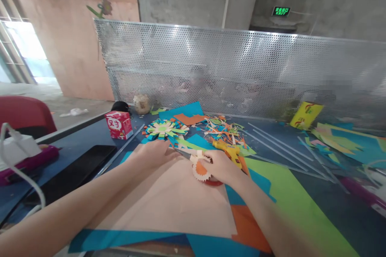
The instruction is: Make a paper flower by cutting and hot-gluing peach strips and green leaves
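My right hand (224, 165) is closed over a pair of scissors (184, 153). The blades point left, and part of a red handle shows under the palm. Against the same fingers lies a small round paper piece (201, 170), cream with a zigzag edge and an orange centre. My left hand (155, 151) has its fingers bent together near the blade tips, and whatever they pinch is hidden. Just beyond it sits a layered paper flower (163, 128) in cream, green and blue. A large cream sheet (169, 204) lies under both hands.
A yellow glue gun (229, 150) lies beyond my right hand, near paper scraps (223, 130). Green paper (289, 196) and clear glue sticks (280, 150) are on the right. At left are a red box (119, 125) and a black phone (75, 172). A perforated metal screen (211, 60) stands behind.
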The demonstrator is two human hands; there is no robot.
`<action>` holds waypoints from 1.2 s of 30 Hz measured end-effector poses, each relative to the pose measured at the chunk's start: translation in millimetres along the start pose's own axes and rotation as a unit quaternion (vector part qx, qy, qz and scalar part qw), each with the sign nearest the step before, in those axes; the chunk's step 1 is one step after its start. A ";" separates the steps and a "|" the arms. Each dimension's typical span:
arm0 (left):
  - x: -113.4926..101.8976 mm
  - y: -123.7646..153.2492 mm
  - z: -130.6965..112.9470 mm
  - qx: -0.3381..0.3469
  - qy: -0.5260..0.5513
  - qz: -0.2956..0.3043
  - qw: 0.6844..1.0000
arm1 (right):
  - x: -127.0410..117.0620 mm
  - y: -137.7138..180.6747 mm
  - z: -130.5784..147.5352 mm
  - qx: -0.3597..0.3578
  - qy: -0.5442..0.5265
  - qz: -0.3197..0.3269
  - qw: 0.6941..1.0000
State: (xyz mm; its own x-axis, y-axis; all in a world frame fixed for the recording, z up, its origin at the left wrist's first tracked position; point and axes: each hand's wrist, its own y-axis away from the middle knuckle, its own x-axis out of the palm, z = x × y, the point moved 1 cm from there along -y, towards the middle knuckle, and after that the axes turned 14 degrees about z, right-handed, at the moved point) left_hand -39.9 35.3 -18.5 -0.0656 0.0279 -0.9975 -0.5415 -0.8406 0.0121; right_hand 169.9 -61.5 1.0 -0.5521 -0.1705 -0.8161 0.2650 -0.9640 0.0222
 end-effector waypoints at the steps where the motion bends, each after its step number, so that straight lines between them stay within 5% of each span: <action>1: -1.1 -0.7 -0.5 0.005 -0.005 0.015 1.000 | -0.4 0.4 0.6 0.001 0.003 -0.002 1.000; 14: -14.2 15.4 -23.8 0.051 -0.093 0.027 0.994 | 0.3 -2.2 -0.5 0.001 0.032 0.001 0.999; 21: -3.7 2.1 -3.1 0.049 -0.102 0.013 0.993 | 4.6 -2.7 1.5 0.008 0.045 -0.013 0.999; 25: -12.2 -8.1 -15.2 0.082 -0.099 -0.023 0.991 | 8.3 -0.1 9.9 -0.016 0.065 -0.032 0.997; 29: -33.6 -39.4 -59.3 0.125 -0.095 -0.009 0.988 | 10.2 5.4 20.1 -0.031 0.063 -0.025 0.997; 36: -78.8 -151.7 -116.3 0.131 -0.057 -0.071 0.987 | 10.9 0.3 10.2 0.007 0.111 -0.047 0.993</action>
State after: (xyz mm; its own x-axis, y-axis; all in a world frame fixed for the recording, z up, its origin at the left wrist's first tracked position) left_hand 144.9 97.6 50.1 -0.0605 0.2086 -0.9761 -0.7487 -0.6563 -0.0939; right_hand 155.8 -65.7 -2.1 -0.3864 -0.0312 -0.9218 0.2089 -0.9764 -0.0546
